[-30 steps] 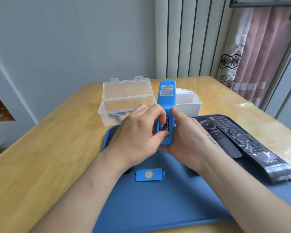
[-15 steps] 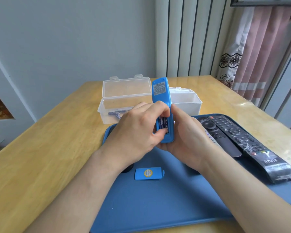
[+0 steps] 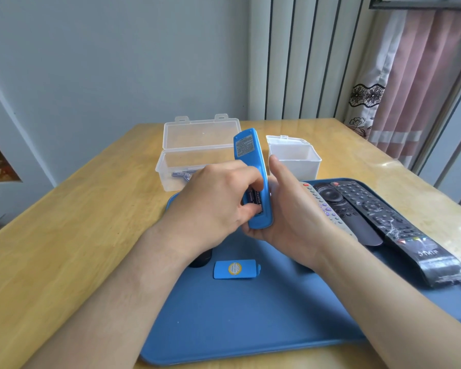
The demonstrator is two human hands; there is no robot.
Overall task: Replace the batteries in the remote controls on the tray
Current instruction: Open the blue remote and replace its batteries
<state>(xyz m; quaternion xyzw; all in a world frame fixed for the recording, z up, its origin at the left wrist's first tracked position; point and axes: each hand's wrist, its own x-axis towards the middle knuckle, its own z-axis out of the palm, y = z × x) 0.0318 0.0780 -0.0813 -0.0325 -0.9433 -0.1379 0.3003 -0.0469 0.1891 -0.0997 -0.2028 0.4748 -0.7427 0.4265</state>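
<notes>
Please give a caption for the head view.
Left hand pinches a battery in the blue remote held by right hand.

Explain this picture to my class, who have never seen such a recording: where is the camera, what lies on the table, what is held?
There is no machine here, only a person's two bare hands, filmed by one camera worn on the head and looking down. The right hand holds a bright blue plastic remote control with its back open. The left hand pinches a battery in the compartment. The small blue battery cover lies on the flat blue tray, which also holds three other remote controls. Behind them, on the wooden table, stand a clear plastic box with spare batteries and a white plastic box.
</notes>
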